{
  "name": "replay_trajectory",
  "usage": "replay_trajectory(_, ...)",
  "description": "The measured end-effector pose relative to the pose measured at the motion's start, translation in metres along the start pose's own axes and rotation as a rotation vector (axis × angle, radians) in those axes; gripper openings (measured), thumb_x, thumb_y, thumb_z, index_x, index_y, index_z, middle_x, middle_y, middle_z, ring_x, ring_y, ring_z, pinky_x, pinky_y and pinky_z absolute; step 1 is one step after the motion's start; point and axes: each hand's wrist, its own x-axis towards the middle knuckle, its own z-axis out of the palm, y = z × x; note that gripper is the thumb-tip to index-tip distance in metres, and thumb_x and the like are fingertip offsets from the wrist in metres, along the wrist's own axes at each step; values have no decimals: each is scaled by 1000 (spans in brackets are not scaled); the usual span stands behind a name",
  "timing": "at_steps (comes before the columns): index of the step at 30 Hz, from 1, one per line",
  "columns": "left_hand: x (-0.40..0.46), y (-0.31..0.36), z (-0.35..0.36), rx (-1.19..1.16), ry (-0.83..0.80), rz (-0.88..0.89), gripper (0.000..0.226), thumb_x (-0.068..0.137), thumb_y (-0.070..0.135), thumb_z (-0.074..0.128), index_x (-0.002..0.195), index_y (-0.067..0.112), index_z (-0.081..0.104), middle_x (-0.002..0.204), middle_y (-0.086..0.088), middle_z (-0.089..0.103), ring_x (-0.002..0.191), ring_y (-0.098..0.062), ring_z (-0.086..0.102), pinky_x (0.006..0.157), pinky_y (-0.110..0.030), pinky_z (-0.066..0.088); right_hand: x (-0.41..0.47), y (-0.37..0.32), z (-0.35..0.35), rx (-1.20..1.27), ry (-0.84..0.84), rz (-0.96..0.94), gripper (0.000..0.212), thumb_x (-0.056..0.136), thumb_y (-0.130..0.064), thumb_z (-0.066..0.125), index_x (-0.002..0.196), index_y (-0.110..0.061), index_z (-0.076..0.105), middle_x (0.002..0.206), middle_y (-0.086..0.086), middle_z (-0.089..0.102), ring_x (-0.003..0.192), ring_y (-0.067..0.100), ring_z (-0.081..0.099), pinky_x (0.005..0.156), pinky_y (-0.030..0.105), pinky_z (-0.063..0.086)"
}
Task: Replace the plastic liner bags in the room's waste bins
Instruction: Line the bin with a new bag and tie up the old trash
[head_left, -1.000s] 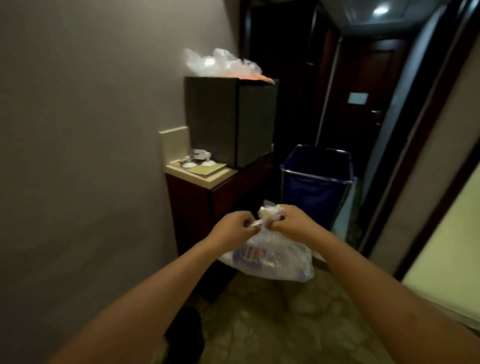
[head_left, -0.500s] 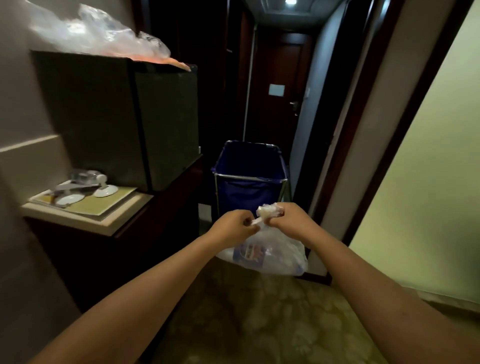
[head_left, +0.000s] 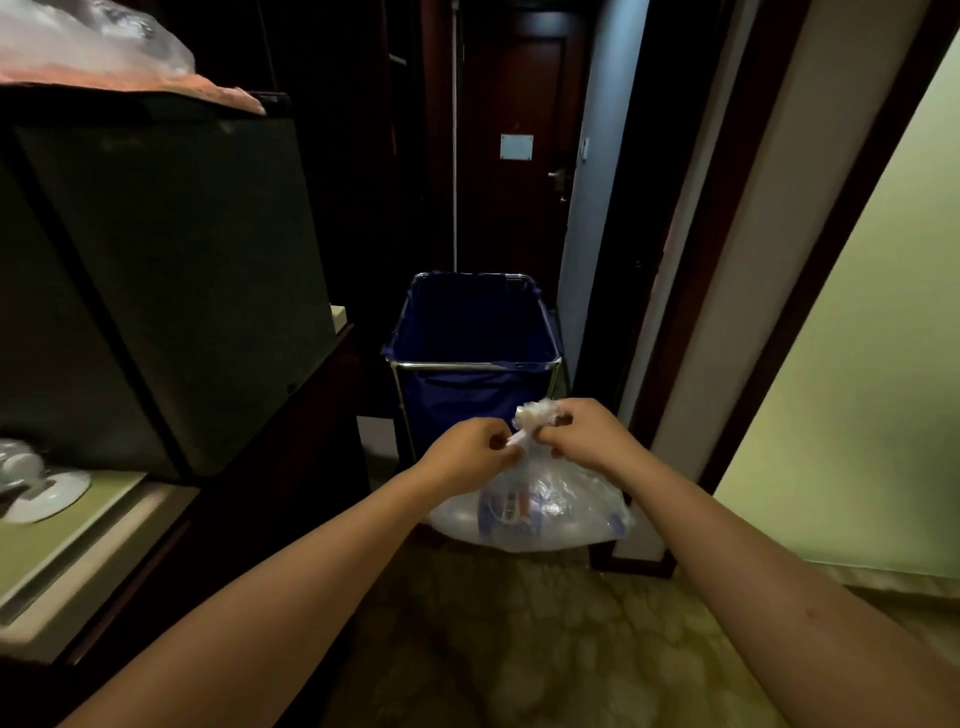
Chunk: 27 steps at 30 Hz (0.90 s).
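At chest height before us hangs the used liner bag (head_left: 530, 512), full of refuse, its twisted neck gathered between both hands. We pinch the neck with the left hand (head_left: 470, 457) and the right hand (head_left: 582, 434), fingers curled tight. We judge the knot-tying step in hand. Next, the tied bag calls for a drop into the blue cart (head_left: 470, 364) just beyond it.
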Motion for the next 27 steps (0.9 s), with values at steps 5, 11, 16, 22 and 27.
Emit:
replay_trajectory(5,107,-28,3,8,36,-31,22,92,49,61,82,30,62,71,2,62,58,-8,54,53,-27,40,109,22,-13,38,-40,-34,7,85,-21,71,88,-27,73,79,0,73,72,15,72,73,39,60)
replay_trajectory(11,215,-54,7,33,65,-93,22,93,47,59,80,31,60,69,2,59,59,-9,55,55,-29,40,228,49,-23,59,-107,-49,10,86,-22,68,93,-28,72,81,0,72,75,18,71,75,43,62)
replay_trajectory(16,284,-70,11,11,67,-120,28,93,48,59,79,24,60,69,-2,60,59,-17,56,55,-32,39,295,64,-31,86,-143,-21,10,89,-17,66,90,-24,73,75,10,71,63,17,67,68,40,60)
replay_trajectory(22,361,-98,12,-2,72,-121,30,91,51,61,76,25,61,66,0,61,56,-10,51,53,-31,37,372,81,-31,149,-190,52,9,93,-13,65,93,-18,73,69,3,70,58,12,63,55,21,51)
replay_trajectory(27,439,-135,16,-65,11,-134,28,89,46,64,73,25,58,69,-1,61,62,-17,57,58,-35,42,449,98,-21,198,-215,150,17,91,-10,64,97,-22,74,80,10,75,65,15,66,66,28,57)
